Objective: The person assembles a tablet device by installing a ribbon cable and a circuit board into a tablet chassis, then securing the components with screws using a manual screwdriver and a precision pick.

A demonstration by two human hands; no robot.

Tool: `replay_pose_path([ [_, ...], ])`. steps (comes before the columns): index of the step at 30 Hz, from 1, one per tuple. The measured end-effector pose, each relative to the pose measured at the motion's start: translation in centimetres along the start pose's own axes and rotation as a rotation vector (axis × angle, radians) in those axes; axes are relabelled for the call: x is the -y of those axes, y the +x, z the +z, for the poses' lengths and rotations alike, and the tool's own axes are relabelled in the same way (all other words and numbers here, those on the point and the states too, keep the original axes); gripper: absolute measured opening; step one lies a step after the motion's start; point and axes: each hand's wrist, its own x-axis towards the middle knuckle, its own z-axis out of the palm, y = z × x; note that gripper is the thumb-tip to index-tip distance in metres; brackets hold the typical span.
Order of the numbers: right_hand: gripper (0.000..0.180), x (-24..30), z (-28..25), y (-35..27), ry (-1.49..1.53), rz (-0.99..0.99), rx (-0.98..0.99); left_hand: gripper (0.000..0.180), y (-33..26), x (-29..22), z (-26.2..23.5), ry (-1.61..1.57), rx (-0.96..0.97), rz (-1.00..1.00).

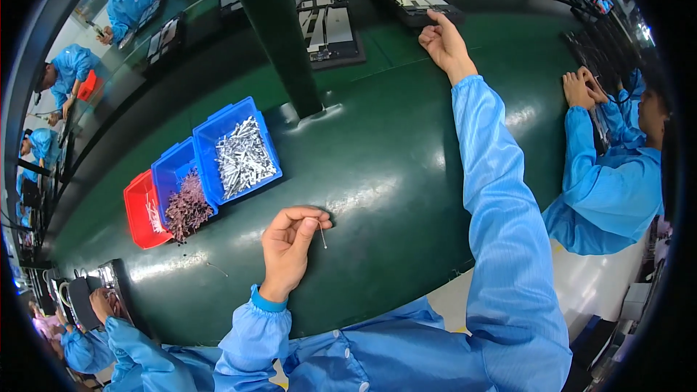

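Both hands worked far apart: the left hand (289, 238), low in the middle of the frame, pinched a thin metal pin (322, 235) between thumb and fingertips, the pin hanging just above the tabletop (392, 167); the right hand (443, 42), stretched to the upper middle, rested its fingers on the edge of a dark tray (414, 0), though whether it gripped anything could not be told. Details of the pin were too small to make out. To the left of the left hand sat three bins touching in a row: a blue bin (239, 149) of silvery pins, a second blue bin (178, 185) of dark purplish parts, and a red bin (144, 210) whose contents were hard to read. A dark post (279, 36) rose from the glossy green tabletop and hid part of another tray (330, 29) behind it. Other people in blue smocks sat around the rim of the frame, one at right (610, 174) cut off by the edge.
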Motion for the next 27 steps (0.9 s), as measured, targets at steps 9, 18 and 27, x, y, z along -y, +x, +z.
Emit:
replay_pose_path([
  [9,0.053,-2.2,1.0,-8.1,-0.356,-0.129,-0.227,0.012,0.4,0.3,0.3,-0.042,0.045,0.079],
  [18,0.046,-5.6,-0.2,-33.0,-0.491,0.279,-0.143,0.019,-3.0,-0.4,-1.3,-0.241,-0.113,-0.125],
  [27,0.063,-7.8,-1.7,-51.0,-0.391,1.053,0.189,0.012,-8.8,-1.6,0.6,-0.058,-0.091,-0.063],
])
